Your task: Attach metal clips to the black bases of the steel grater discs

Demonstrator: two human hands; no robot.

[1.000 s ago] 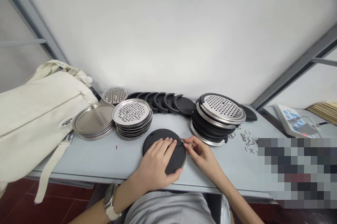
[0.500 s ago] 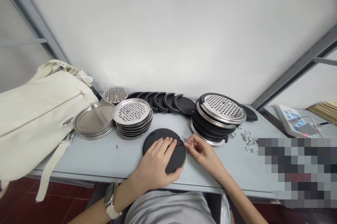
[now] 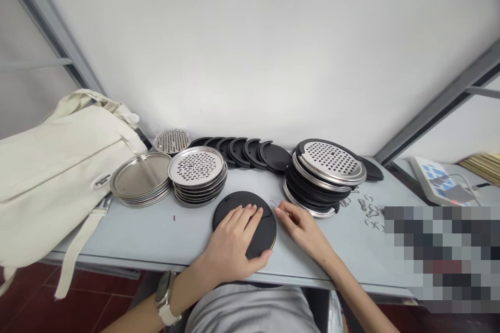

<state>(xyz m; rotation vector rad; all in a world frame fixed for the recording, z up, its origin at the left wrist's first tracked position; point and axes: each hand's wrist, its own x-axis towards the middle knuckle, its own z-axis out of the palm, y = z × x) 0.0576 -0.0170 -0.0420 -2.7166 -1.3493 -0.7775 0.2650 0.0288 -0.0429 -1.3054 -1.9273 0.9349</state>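
A black round disc (image 3: 233,204) lies flat on the table in front of me. My left hand (image 3: 236,236) rests palm down on it, fingers stretched out and thumb near its lower right edge. Just right of the disc, my right hand (image 3: 297,223) is closed in a pinch on a thin metal ring (image 3: 272,202), whose loop shows past the fingertips. Whatever else sits inside that pinch is hidden. Several loose metal rings and clasps (image 3: 368,210) are scattered farther right.
Stacked grater plates (image 3: 197,166) and plain metal plates (image 3: 142,176) stand at left, with another grater (image 3: 172,141) behind. Black discs (image 3: 273,158) overlap along the wall. A tall stack of graters and black holders (image 3: 328,163) stands at right. A cream bag (image 3: 66,166) occupies the left end.
My right hand has drawn slightly right, away from the disc's edge, with the ring still in its fingers. My left hand keeps its place on the disc.
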